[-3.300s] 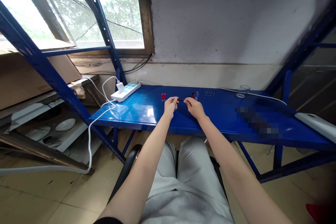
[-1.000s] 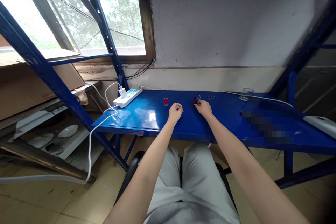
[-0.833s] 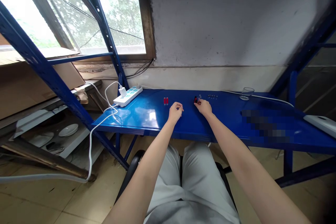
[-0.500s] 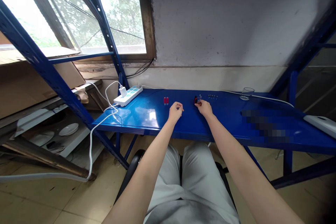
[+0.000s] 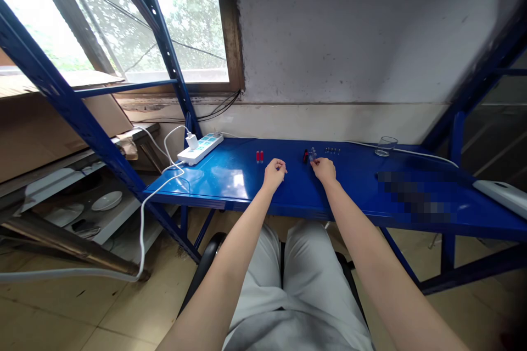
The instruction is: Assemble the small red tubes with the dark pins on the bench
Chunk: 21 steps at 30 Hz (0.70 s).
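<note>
Clear plastic pieces, small and clustered [image 5: 313, 152], sit on the glossy blue metal table [image 5: 214, 178], just beyond the right hand's fingertips on the wall side; the cluster's long axis runs roughly away from the person. The bare right hand [image 5: 325, 170] is nearer; its thumb and forefinger are close together at the cluster's near end, while the bare left hand [image 5: 274, 174] rests well apart to the left, fingers curled inward. At this scale I cannot tell whether either hand pinches anything, nor count the clear pieces. Counted otherwise: one red-and-black small block [image 5: 305, 157] just left of the cluster, two slim red cylinders [image 5: 261, 157] further left, about five tiny metallic bits [image 5: 332, 150] in a row to the right, one clear drinking glass [image 5: 386, 146], and one long white power strip [image 5: 202, 148].
</note>
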### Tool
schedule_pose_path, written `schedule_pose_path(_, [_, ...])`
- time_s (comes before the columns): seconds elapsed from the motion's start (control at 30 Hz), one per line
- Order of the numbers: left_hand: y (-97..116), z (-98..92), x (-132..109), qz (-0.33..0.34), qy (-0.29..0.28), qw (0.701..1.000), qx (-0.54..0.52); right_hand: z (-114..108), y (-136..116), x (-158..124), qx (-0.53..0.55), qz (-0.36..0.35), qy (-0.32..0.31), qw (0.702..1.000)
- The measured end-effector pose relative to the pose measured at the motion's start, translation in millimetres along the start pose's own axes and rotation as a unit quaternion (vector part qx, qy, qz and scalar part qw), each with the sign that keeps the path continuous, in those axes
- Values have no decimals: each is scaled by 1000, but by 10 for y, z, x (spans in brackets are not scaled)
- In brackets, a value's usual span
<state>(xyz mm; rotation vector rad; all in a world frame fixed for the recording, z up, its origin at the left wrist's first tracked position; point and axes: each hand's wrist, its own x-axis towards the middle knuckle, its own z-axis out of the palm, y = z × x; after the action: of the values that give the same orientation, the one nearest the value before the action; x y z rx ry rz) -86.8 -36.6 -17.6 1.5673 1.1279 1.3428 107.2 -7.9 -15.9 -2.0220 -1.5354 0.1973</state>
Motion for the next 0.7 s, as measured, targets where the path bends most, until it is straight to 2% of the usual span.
schedule_pose_path(0.17, [41, 0, -18, -5, -2, 1000, 0, -18, -18, -3, 8, 17, -14, 1000])
schedule_pose_path(0.33, [72, -4, -30, -6, -2, 1000, 6, -4, -14, 3, 5, 14, 2, 1000])
schedule_pose_path(0.7, [-1, 8, -5, 1, 1, 1000, 11, -32, -52, -2, 7, 37, -25, 999])
